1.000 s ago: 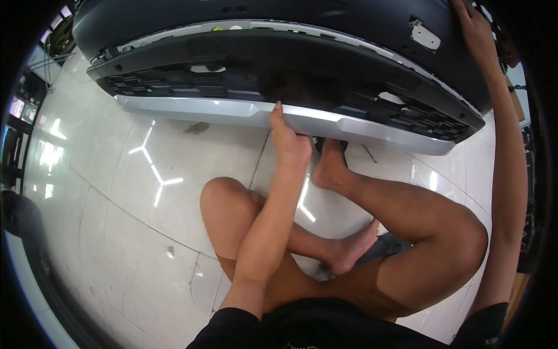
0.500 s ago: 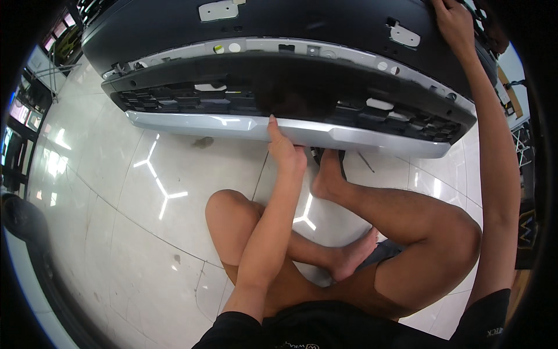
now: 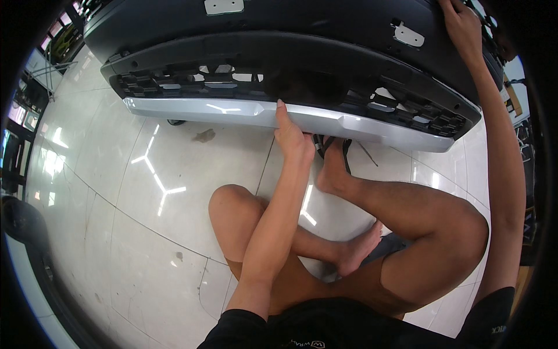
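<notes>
Across the upper part of the view lies a black car bumper cover point(image 3: 325, 18) with a black grille section point(image 3: 203, 49) along its near side. A long silver trim strip point(image 3: 197, 109) edges that grille section. My left hand point(image 3: 295, 138) is closed on the strip near its middle, thumb on top and the other fingers hidden underneath. My right hand point(image 3: 464, 34) reaches far right, fingers bent against the bumper cover's edge; the fingertips are partly cut off by the frame.
Two pale metal brackets, one on the left point(image 3: 225, 6) and one on the right point(image 3: 408, 36), sit on the bumper cover. My bent legs point(image 3: 418, 221) and bare feet are close below. Shiny pale floor tiles point(image 3: 133, 232) surround me, with a dark rounded object point(image 3: 23, 221) at far left.
My left hand has raised the grille section and silver strip toward the bumper cover. The pale perforated strip between them is now covered. My right hand stays at the edge.
</notes>
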A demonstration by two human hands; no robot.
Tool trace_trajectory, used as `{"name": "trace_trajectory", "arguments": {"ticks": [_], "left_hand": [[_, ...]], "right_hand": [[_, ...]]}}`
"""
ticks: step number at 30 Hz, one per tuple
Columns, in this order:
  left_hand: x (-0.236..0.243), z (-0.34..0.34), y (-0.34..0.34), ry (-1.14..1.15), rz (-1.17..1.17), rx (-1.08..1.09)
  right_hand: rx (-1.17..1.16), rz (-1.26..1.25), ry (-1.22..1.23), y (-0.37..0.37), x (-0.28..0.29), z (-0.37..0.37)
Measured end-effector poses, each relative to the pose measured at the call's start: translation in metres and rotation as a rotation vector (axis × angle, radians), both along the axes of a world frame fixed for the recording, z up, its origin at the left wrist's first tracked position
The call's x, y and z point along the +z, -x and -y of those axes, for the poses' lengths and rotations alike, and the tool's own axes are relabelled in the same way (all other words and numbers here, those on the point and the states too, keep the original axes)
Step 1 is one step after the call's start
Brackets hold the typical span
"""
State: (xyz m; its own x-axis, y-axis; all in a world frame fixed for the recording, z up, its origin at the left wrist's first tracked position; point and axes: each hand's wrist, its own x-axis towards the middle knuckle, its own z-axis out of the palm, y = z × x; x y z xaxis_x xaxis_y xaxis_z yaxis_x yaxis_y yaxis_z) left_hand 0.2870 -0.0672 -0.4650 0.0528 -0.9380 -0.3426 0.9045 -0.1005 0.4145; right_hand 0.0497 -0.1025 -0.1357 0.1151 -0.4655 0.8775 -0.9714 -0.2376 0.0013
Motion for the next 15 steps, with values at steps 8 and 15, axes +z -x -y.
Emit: {"name": "trace_trajectory", "arguments": {"ticks": [8, 15], "left_hand": [[0.006, -0.016, -0.009, 0.012, 0.36, -0.006], [-0.018, -0.006, -0.022, -0.178, 1.386, 0.221]], "right_hand": [[-0.004, 0.011, -0.006, 0.003, 0.004, -0.002], [0.025, 0.011, -0.011, 0.001, -0.002, -0.003]]}}
